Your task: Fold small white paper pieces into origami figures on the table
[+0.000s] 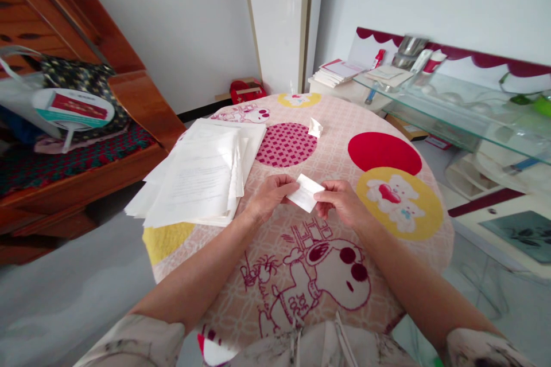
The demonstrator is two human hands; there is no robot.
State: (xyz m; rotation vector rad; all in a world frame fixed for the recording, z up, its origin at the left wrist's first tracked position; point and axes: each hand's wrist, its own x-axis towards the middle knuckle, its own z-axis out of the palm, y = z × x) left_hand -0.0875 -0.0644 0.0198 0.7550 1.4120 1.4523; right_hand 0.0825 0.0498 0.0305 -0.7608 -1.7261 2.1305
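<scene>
A small folded piece of white paper is held between my two hands, just above the middle of the table. My left hand pinches its left edge between thumb and fingers. On the opposite edge, my right hand grips it the same way, with the fingertips partly behind the paper. Beyond my hands stands another small folded white paper piece. To the left of my left hand lies a loose stack of white sheets, the top ones printed with text.
A patterned cloth covers the round table. At right, a glass shelf carries cups, papers and metal containers. A wooden bench with a hand fan stands at left. Behind the table, a red bag sits on the floor.
</scene>
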